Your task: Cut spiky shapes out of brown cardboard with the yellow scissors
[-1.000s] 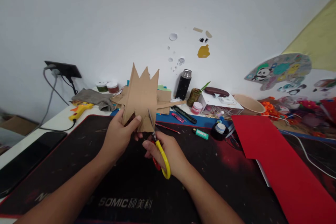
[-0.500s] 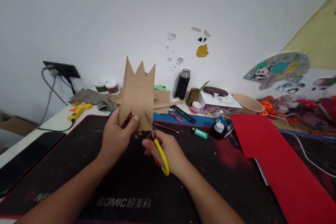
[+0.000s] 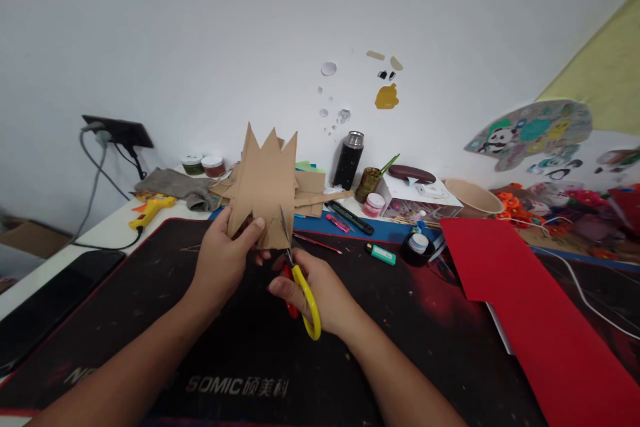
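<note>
My left hand point(image 3: 224, 260) pinches the lower left edge of a brown cardboard piece point(image 3: 265, 183) with three pointed spikes on top, holding it upright above the black desk mat point(image 3: 150, 320). My right hand point(image 3: 320, 290) grips scissors point(image 3: 298, 273) with yellow and red handles. The scissor blades point up into the cardboard's bottom edge, right of my left thumb.
A red sheet point(image 3: 530, 307) lies on the right. Behind the mat are cardboard scraps point(image 3: 313, 190), a yellow glue gun point(image 3: 150, 208), a grey cloth point(image 3: 175, 185), small jars point(image 3: 204, 164), a black flask point(image 3: 349, 160), a box cutter point(image 3: 351, 217), a tape roll point(image 3: 418, 247) and a bowl point(image 3: 473, 197).
The cardboard dropped slightly and tilted a little compared with half a second ago. The scissor handles opened wider, with the blades still in the bottom edge.
</note>
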